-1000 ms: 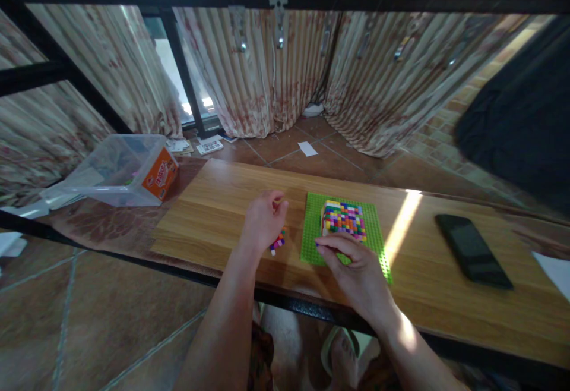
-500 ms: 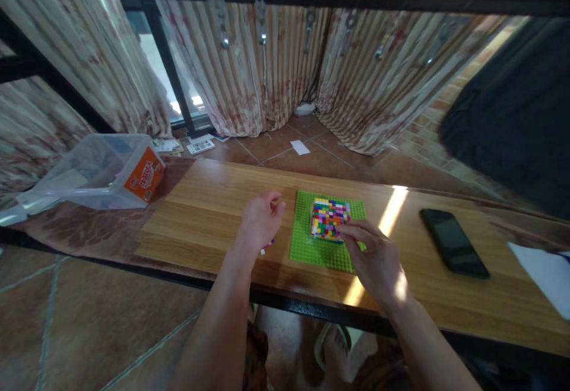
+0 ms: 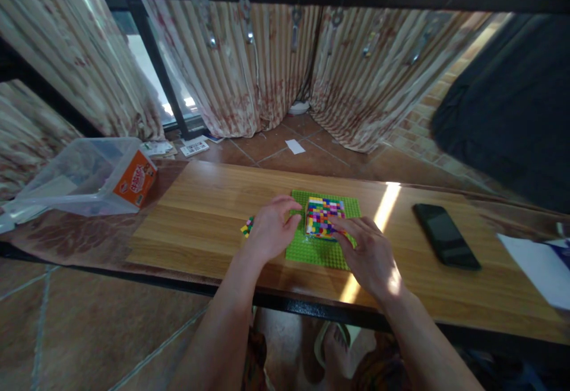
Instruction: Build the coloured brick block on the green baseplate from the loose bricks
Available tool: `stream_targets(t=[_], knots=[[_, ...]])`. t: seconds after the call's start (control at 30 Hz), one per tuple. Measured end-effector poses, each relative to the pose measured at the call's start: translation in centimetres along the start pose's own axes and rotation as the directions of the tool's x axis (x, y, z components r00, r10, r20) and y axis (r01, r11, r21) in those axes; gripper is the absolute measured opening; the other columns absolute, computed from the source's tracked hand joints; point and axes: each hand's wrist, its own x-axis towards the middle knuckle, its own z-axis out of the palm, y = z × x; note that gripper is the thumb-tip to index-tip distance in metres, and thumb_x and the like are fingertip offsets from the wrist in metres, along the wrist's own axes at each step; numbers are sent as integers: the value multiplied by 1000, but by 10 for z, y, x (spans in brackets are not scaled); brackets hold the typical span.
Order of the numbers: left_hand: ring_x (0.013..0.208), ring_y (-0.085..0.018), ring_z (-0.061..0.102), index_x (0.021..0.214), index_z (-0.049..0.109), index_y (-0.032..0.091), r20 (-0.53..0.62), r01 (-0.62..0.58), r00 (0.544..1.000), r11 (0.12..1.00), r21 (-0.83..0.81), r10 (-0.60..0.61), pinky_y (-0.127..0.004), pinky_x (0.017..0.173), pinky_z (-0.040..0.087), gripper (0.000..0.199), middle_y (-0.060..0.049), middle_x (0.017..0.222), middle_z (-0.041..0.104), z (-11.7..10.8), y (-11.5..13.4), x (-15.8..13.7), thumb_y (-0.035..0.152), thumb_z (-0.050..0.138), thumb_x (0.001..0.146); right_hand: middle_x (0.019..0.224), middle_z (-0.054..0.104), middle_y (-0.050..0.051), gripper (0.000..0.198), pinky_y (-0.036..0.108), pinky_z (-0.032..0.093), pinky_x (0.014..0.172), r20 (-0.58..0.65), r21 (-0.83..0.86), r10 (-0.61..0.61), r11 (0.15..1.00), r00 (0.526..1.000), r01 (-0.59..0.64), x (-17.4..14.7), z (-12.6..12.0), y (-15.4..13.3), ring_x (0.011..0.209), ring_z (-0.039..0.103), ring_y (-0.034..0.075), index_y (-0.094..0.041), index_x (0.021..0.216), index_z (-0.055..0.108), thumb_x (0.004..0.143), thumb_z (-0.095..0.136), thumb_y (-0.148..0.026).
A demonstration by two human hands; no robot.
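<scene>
A low block of many-coloured toy building bricks (image 3: 317,216) stands on a green studded baseplate (image 3: 307,253). My right hand (image 3: 367,251) reaches over it from the right. Its index finger touches the top of the block, and the thumb is at the near right edge, apart from the index finger. My left hand (image 3: 276,227) hovers by the left edge of the baseplate with thumb and fingers apart and nothing visible between them. Just beyond its wrist lies a small pile of loose bricks (image 3: 246,227), partly hidden by the hand.
The wooden board (image 3: 178,224) on the bench bears a black phone (image 3: 446,236) at the right, near white paper (image 3: 529,266). A clear plastic bin (image 3: 89,183) with an orange label stands at the left end. Curtains (image 3: 249,76) hang behind, and dark cloth (image 3: 512,106) at the right.
My left hand has moved right, from over the loose bricks to the baseplate's edge. The right fingers have gone from a pinch to lying stretched on the block. The view has shifted slightly.
</scene>
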Motion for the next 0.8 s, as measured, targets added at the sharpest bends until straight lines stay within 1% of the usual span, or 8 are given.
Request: stream_targets(t=[0.1,0.2,0.27,0.4,0.5,0.63,0.8], knots=[[118,-20,57,94,71,21,52,-100,994,995,-6,100,-40,106,43,17,-7,126,61,14,10,-4,15,59,83,95,74,4,27,40,52,79,-9,-4,12,1000,1000,-12,0,1,1,88,62,23,-25,107,70,89,51,-20],[124,-22,52,97,72,22,115,-187,976,982,7,185,-43,108,41,21,-7,136,53,26,16,-8,14,59,84,95,73,5,25,40,53,79,-34,-6,34,999,999,-34,1,3,2,88,62,23,-23,105,71,87,53,-20],[126,-24,49,99,72,22,132,-218,968,976,26,212,-44,108,41,21,-8,139,50,31,17,-9,15,58,85,95,73,5,24,41,52,80,-53,4,46,999,998,-46,1,4,3,89,62,24,-24,103,71,86,54,-20],[128,-26,45,98,73,23,137,-233,965,970,70,222,-48,109,39,20,-8,141,48,35,18,-11,17,59,85,94,73,5,21,42,52,80,-83,46,76,996,994,-73,0,3,5,89,64,24,-25,99,72,85,57,-23],[130,-27,42,99,73,25,146,-239,964,966,96,224,-50,108,38,20,-7,143,46,35,19,-12,18,59,86,91,72,5,18,41,53,78,-118,111,108,989,987,-95,-1,2,7,86,64,23,-24,96,72,84,59,-25],[131,-28,41,100,73,24,138,-240,965,964,111,224,-50,108,38,21,-7,144,46,36,20,-12,18,59,85,84,70,3,18,35,54,69,-160,226,229,955,960,-190,-2,2,6,77,64,19,-23,95,71,82,60,-28],[131,-28,41,98,73,23,128,-228,969,967,116,213,-48,109,37,20,-9,143,46,37,20,-12,17,60,84,80,69,2,15,32,52,65,-144,297,358,905,922,-305,1,8,1,71,62,16,-21,88,72,79,64,-30]])
